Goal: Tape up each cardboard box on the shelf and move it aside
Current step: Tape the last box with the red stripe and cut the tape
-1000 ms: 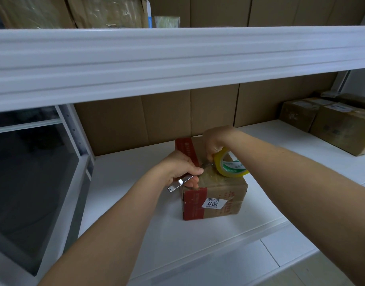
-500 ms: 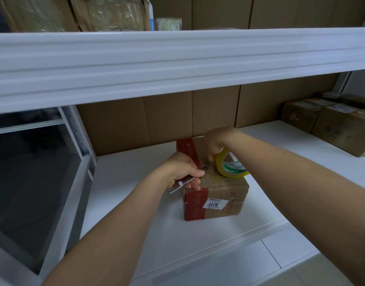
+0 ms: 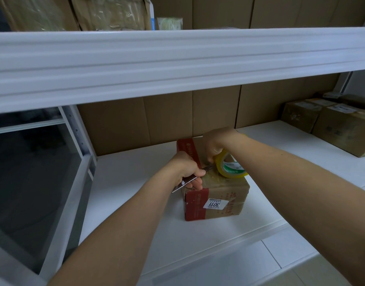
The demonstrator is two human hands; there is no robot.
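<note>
Cardboard box [image 3: 216, 195] sits on the white shelf [image 3: 136, 193]; left hand [image 3: 187, 170] grips a metal cutter [image 3: 184, 182], right hand [image 3: 214, 145] grips the tape roll [image 3: 231, 166]. Looks light, stiff; hold its sides.

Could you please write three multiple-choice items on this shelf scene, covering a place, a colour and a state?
1. Where does the yellow roll of packing tape rest?
A. on top of the brown cardboard box with red bands
B. on the floor
C. on the upper shelf

2. What colour is the shelf board?
A. black
B. white
C. green

3. What is the left hand doing?
A. hanging idle
B. pressing flat
C. gripping a slim metal cutter

Answers: 1 A, the roll sits on the box lid; 2 B, the board is white; 3 C, fingers curl round the cutter.
</note>
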